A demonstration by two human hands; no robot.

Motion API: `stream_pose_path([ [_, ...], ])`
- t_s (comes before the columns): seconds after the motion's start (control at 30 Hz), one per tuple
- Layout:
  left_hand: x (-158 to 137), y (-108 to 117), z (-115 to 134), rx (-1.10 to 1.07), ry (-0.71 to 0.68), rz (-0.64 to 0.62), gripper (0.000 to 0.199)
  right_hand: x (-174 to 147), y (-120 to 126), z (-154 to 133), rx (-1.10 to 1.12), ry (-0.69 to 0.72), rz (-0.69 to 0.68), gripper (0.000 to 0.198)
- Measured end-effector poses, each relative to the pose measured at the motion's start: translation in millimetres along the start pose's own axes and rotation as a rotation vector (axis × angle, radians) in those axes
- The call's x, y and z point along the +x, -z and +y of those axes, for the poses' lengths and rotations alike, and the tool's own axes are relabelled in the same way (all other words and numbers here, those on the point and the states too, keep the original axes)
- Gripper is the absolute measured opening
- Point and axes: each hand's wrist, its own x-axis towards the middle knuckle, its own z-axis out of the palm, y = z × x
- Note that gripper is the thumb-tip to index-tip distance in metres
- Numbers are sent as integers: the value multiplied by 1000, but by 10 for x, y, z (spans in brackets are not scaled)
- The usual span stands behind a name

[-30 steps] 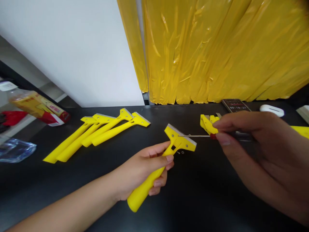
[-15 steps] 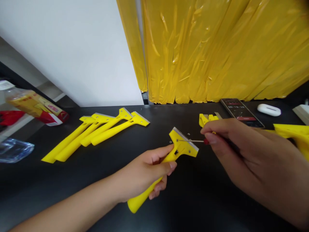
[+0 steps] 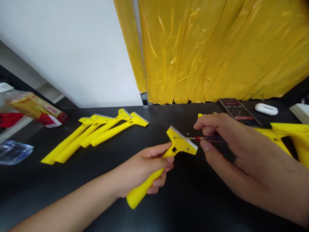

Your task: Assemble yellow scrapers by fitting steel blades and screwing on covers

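Note:
My left hand [image 3: 149, 170] is wrapped round the handle of a yellow scraper [image 3: 142, 190], whose wide head with a metal blade edge points up and right. Two screws show in that head. In my right hand [image 3: 246, 161] is a thin screwdriver [image 3: 199, 138] with a red and dark handle, held loosely between thumb and fingers. Its tip meets the left screw [image 3: 174, 138] of the scraper head. Small metal rings, perhaps nuts [image 3: 187, 134], lie on the table just behind the head.
Several yellow scrapers [image 3: 108, 132] lie overlapping on the black table [image 3: 96, 180] at left. More yellow scraper parts [image 3: 289, 130] are at right. A phone [image 3: 238, 112] with a running timer and a white earbud case [image 3: 266, 109] sit behind. A carton [image 3: 38, 108] stands far left.
My right thumb and index finger have spread apart on the screwdriver, showing more of its handle. The scraper stays in my left hand, and the view has shifted slightly.

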Motion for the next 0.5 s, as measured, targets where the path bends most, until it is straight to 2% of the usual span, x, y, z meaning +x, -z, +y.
stream_pose_path([
  [0.3, -3, -10, 22, -14, 10, -14, 26, 36, -27, -28, 85, -90, 27, 9],
  [0.43, -5, -4, 28, -13, 23, -8, 22, 30, -28, -34, 43, -71, 63, 20],
  [0.5, -6, 1, 31, -11, 27, -17, 25, 17, -29, -37, 23, -98, 46, 17],
])
